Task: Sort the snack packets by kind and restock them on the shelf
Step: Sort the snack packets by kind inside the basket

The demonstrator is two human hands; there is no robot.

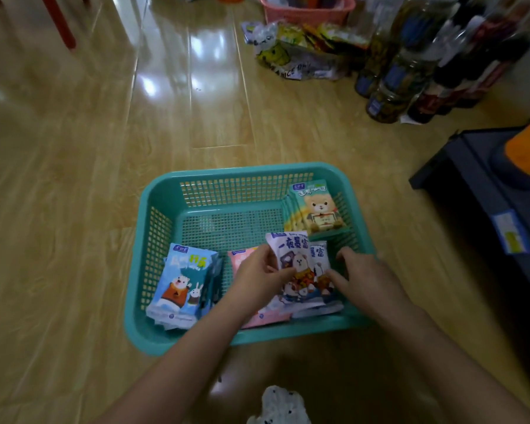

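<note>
While both bare arms reach in from the near edge, a teal perforated plastic basket [153, 209] sits on the glossy wood-look floor [74, 179], holding flat snack pkts in groups. Left hand [257, 278] pinches a white pkt w/ purple print and cartoon dog [289, 252] at its left edge, thumb on top, pkt tilted up off the pile. Right hand [363, 275] rests fingers spread on a second white pkt of same print [318, 258] just right of the first; not gripping, fingertips touching only. Under both: pink pkts [266, 318], partly hidden by left wrist. Near-left corner of basket: stack of light-blue pkts w/ polar bear and rabbit [181, 283], leaning on the left wall. Far-right corner: green pkts w/ brown bear [317, 208], standing upright vs the right wall. Far right of floor: pink plastic basket [306, 13], loose heap of yellow/mixed pkts in clear bag [291, 53], cluster of dark bottles [410, 71], blurred. Right edge: dark low shelf unit [496, 191].
</note>
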